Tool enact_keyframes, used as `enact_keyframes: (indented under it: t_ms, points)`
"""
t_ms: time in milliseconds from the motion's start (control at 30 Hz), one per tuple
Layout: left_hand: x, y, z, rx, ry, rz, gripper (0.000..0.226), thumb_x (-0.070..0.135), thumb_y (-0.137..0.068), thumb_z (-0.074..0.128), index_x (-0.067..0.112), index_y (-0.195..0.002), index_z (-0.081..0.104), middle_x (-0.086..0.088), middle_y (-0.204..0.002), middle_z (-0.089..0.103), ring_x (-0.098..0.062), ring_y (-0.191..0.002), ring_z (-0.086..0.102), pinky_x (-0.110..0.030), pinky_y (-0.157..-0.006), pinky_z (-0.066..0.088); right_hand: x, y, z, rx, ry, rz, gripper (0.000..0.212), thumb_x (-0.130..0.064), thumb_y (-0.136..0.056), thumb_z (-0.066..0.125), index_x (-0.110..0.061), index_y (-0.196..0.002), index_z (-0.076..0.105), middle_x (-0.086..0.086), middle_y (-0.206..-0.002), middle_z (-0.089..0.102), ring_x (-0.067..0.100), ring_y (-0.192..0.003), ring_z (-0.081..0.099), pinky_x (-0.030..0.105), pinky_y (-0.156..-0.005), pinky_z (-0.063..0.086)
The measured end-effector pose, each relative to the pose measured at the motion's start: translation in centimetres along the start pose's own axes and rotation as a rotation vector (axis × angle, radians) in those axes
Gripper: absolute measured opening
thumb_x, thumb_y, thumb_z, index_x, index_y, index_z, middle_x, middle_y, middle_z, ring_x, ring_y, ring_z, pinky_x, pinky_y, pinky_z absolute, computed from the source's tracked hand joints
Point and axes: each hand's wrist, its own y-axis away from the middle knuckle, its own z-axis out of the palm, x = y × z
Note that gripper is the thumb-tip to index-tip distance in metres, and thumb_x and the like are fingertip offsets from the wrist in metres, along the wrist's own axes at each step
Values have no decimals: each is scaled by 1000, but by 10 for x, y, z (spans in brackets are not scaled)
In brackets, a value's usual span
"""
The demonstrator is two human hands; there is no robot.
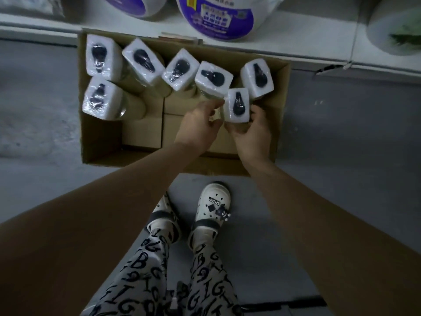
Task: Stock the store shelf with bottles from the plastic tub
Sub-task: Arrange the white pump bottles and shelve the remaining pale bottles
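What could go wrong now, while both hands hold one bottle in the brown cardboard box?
1. The held bottle with white, film-wrapped pump cap sits close against two neighbour bottles; lifting it may knock them over.
2. The shiny film looks slippery, so the left hand and right hand might lose it.
3. The other bottles lean loosely in the brown cardboard box and may topple.

Left grip [200, 124] and right grip [250, 133] curl inward, facing each other.
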Motion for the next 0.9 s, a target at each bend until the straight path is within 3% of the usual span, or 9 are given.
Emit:
enact_keyframes:
  t_ms: [100, 200, 300, 467, 533, 667, 733, 833, 900]
  points:
    - [-5, -10, 7, -4, 1, 15, 48, 14, -94, 62, 24, -139, 51, 0, -137, 57, -12, -121, 56, -28, -98, 48, 2, -9, 9, 9, 29, -14, 62, -55, -68, 81, -39, -117, 48, -17, -112, 60, 6, -99, 61, 40, -86, 57]
    - [-9, -17, 11, 10, -4, 35, 49, 11, -93, 63, 22, -139, 52, -1, -136, 58, -12, -122, 56, -20, -94, 45, 8, -17, 15, 25, 18, 5, 68, -40, -73, 85, -23, -127, 48, -5, -123, 54, 7, -99, 53, 32, -82, 52]
    - [-10, -22, 13, 6, 6, 54, 50, 9, -92, 64, 20, -139, 52, -2, -135, 58, -13, -122, 57, -23, -97, 47, 11, -21, 18, 31, 13, -27, 58, -34, -78, 82, -22, -125, 49, -6, -119, 58, 7, -100, 56, 31, -83, 54]
    - [-13, -22, 12, -31, 19, 7, 46, 4, -93, 61, 22, -135, 55, 1, -137, 58, -9, -125, 54, -26, -103, 46, 17, -18, 8, 41, 0, -111, 45, -17, -83, 79, -10, -119, 53, -4, -113, 63, 4, -101, 58, 0, -74, 41]
    - [-15, -18, 10, -50, 57, -25, 40, 4, -92, 62, 25, -126, 59, 2, -132, 61, -8, -124, 55, -29, -104, 47, 23, -12, 1, 60, 29, -196, 40, -11, -83, 78, -4, -116, 56, 1, -110, 65, 9, -101, 60, 5, -78, 44]
    - [-11, -3, 5, -89, 196, -78, 38, 2, -87, 69, 29, -108, 52, 6, -118, 61, -11, -120, 58, -35, -101, 51, 23, -1, -12, 38, 49, -269, 41, -9, -83, 77, -4, -118, 58, 7, -115, 66, 17, -110, 62, 29, -89, 54]
    - [-8, 4, -1, -85, 279, -111, 43, 3, -85, 71, 25, -113, 48, 3, -119, 59, -13, -117, 58, -36, -98, 53, 14, 5, -24, -42, 43, -260, 45, -10, -83, 77, -7, -123, 57, 5, -121, 64, 14, -114, 59, 31, -95, 53]
    - [-2, 15, -20, -148, 251, -52, 68, 10, -85, 74, 29, -140, 39, 0, -127, 57, -12, -116, 58, -33, -97, 52, -7, 15, -43, -235, 55, -264, 48, -12, -86, 75, -16, -129, 54, -2, -127, 60, 12, -120, 56, 38, -99, 53]
    - [7, 25, -38, -191, 196, -2, 65, 13, -85, 74, 31, -140, 44, 1, -129, 58, -13, -117, 58, -37, -99, 51, -26, 22, -55, -333, 86, -278, 50, -15, -87, 75, -23, -130, 52, -6, -129, 59, 11, -120, 55, 42, -98, 53]
